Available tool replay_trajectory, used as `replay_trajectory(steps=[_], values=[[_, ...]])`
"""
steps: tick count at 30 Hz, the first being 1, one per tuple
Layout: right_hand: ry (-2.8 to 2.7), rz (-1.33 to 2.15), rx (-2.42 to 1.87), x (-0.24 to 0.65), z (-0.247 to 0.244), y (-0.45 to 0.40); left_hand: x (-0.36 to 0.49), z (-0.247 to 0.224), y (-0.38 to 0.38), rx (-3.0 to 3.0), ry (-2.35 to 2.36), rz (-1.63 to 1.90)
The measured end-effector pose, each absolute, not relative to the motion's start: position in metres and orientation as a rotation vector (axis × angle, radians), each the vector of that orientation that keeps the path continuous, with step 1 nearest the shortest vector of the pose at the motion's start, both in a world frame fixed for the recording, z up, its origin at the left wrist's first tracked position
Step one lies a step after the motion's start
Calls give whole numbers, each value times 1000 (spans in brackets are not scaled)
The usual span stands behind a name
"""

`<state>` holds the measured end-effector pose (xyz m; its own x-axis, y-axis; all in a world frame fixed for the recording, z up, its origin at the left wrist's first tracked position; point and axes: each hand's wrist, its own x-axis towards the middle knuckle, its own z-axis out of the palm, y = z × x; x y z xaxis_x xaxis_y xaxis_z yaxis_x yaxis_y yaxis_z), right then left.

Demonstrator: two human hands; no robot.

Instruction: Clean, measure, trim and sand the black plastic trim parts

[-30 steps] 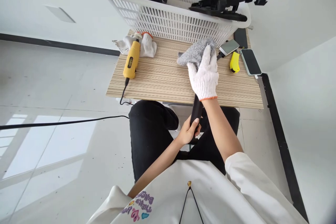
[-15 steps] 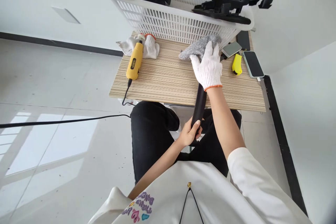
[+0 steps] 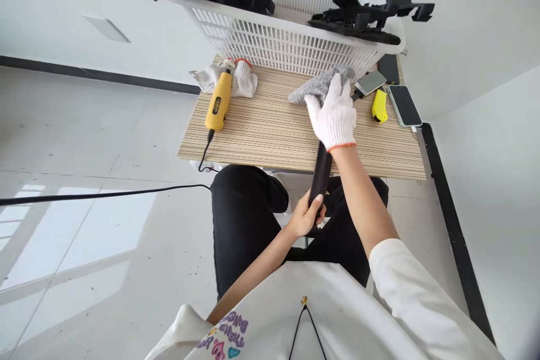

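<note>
My bare left hand (image 3: 307, 214) is wrapped round the lower end of a long black part (image 3: 322, 171), over my lap. My right hand (image 3: 334, 112), in a white knitted glove with an orange cuff, presses a grey fluffy cloth (image 3: 314, 88) near the far edge of the table. The black part runs up under the gloved hand, which hides its upper stretch. To the left, a yellow rotary tool (image 3: 219, 102) lies with its tip on a white glove (image 3: 244, 79).
A white basket (image 3: 278, 39) with black plastic parts (image 3: 358, 14) stands behind the wooden table (image 3: 261, 129). At right lie a yellow cutter (image 3: 379, 106), a phone (image 3: 404, 105), a grey box (image 3: 370, 82) and a black item (image 3: 388, 68). A black cable (image 3: 105, 193) crosses at left.
The view has shifted slightly. Both hands keep nearly the same places, the left on the black part and the gloved right on the grey cloth.
</note>
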<state>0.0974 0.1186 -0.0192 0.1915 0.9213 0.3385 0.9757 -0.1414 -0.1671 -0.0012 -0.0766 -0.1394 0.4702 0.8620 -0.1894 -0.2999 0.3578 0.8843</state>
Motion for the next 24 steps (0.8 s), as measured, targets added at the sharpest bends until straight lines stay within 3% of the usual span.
replay_trajectory(steps=[3,10,18,24], values=[[-1723,-184,-2066,100,-17,133,-1,-137,-77,901,739,832],[-1773,-334,-1934,74,-44,7,-5,-146,-70,1037,827,866],[-1670,-331,-1925,85,-22,77,-5,-145,-75,962,778,852],[-1814,-487,-1862,61,-54,-6,-12,-160,-66,1172,841,984]])
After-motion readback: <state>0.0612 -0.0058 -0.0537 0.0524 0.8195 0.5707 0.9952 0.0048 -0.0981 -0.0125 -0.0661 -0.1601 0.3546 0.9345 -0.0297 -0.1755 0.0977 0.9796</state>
